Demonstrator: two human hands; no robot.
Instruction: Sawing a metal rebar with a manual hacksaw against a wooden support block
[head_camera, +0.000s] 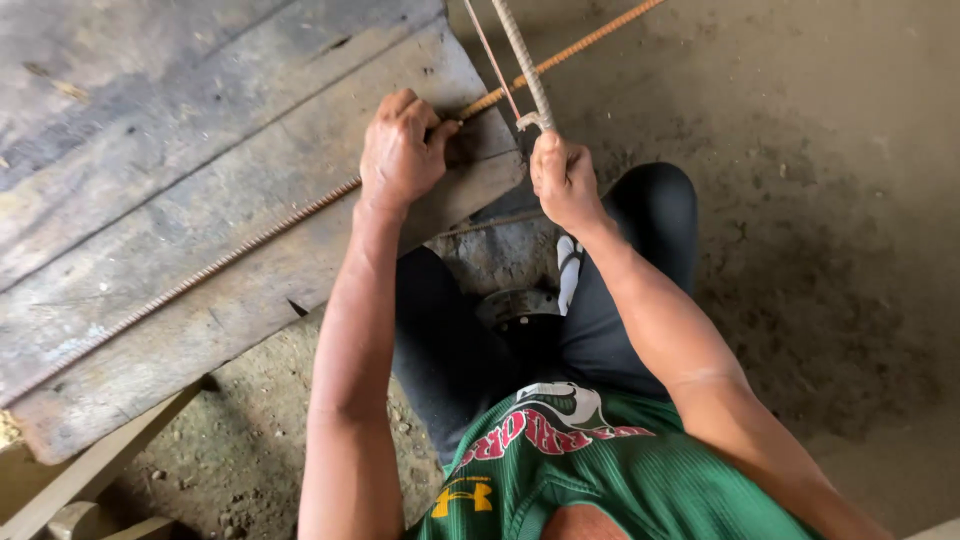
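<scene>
Two hands are at work from where I watch through the head camera, both at the near corner of a worn wooden bench (200, 200). My left hand (400, 150) is curled into a tight fist around a long rusty steel rod (230, 245), pressing it down on the planks close to the bench edge. That rod runs diagonally across the bench top from the lower left, passes under the fist, and carries on past the corner toward the upper right, out over the dirt floor (820, 200). My right hand (565, 180) sits just beside the left, off the edge of the bench, and is closed around the lower end of a grey ribbed bar (525, 60) that stands steeply and leans up and to the left toward the top of the picture. Near its grip the bar shows a small hooked fitting, right next to the rusty rod, though I cannot tell whether the two actually touch. One thin wire or rod (490, 55) also rises beside the grey bar. Below the hands I see dark trousers (450, 350), bent knees, a green shirt (600, 470) with a red and white print, and a round dark metal piece (515, 305) on the ground between the legs.
</scene>
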